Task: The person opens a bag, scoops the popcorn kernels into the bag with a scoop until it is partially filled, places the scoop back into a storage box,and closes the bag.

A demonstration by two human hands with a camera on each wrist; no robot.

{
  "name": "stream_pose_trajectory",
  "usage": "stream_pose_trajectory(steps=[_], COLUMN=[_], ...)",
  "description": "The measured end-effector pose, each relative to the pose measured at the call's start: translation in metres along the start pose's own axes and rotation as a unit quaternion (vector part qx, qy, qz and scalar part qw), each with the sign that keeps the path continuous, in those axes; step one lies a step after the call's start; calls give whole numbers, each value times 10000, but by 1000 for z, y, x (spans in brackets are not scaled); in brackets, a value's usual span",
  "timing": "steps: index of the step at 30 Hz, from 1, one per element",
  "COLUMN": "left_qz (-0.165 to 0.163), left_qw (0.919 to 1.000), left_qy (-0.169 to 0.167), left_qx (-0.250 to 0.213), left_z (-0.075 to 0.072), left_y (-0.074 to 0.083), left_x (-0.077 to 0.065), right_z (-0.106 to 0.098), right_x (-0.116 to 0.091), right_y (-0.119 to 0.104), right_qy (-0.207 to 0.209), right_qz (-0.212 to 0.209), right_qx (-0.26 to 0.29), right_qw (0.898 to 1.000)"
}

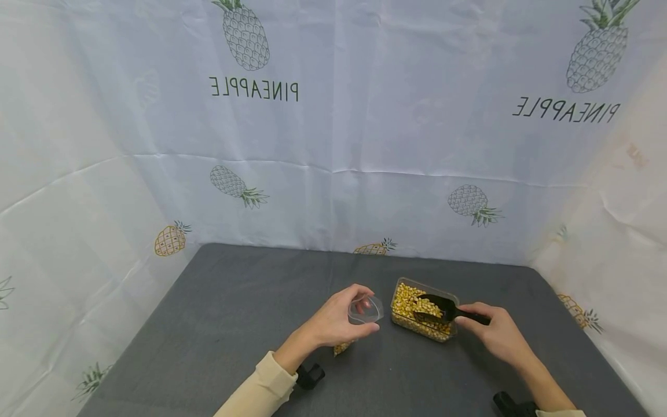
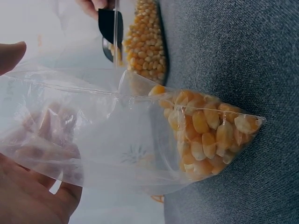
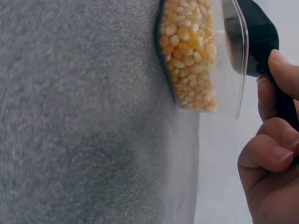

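Observation:
My left hand [image 1: 333,321] holds a clear plastic bag [image 2: 105,112] by its top, fingers and thumb spread around the round mouth. Corn kernels [image 2: 205,135] fill the pointed bottom of the bag, close to the table. To the right, my right hand [image 1: 497,336] grips a black scoop [image 1: 443,306] by its handle. The scoop's bowl is inside a clear rectangular container [image 1: 429,286] of yellow corn kernels, some of them lying in the bowl. In the right wrist view, thumb and fingers curl around the scoop handle [image 3: 286,109], above the container's rim.
A dark grey cloth-covered table [image 1: 250,307] lies under everything. Behind it and at both sides hang white curtains [image 1: 365,133] printed with pineapples. Black wrist straps sit on the left [image 1: 311,376] and right [image 1: 513,404] wrists.

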State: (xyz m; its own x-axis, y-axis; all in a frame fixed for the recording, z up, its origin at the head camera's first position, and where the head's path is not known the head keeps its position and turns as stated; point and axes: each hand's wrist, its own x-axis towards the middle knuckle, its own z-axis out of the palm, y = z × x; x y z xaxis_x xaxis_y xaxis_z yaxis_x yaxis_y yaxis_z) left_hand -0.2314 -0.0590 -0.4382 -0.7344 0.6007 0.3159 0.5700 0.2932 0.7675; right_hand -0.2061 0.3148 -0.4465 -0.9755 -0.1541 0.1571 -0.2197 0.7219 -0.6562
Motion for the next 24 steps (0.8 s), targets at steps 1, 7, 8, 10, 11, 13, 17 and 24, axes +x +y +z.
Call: stream_pose_trajectory(steps=[1, 7, 8, 10, 11, 13, 17, 24], left_qz=[-3, -59, -64, -71, -69, -52, -23, -40], left_qw=[10000, 10000, 10000, 10000, 10000, 10000, 10000, 10000], left_qy=[-2, -15, -19, -26, -29, -34, -21, -29], left_qx=[5, 38, 43, 54, 53, 47, 13, 34], left_z=[0, 1, 1, 1, 1, 1, 1, 1], left_y=[0, 0, 0, 0, 0, 0, 0, 0], left_x=[0, 0, 0, 0, 0, 0, 0, 1], right_z=[0, 0, 0, -1, -1, -2, -4, -6], right_x=[0, 0, 0, 0, 0, 1, 3, 6], right_y=[-1, -8, -9, -12, -13, -17, -23, -36], right_qy=[15, 81, 91, 95, 95, 83, 91, 148], right_qz=[-13, -44, -42, -31, -30, -30, -123, -340], right_qx=[13, 166, 180, 209, 216, 253, 302, 318], right_qw=[10000, 9998, 9998, 9997, 9997, 9996, 9994, 9988])
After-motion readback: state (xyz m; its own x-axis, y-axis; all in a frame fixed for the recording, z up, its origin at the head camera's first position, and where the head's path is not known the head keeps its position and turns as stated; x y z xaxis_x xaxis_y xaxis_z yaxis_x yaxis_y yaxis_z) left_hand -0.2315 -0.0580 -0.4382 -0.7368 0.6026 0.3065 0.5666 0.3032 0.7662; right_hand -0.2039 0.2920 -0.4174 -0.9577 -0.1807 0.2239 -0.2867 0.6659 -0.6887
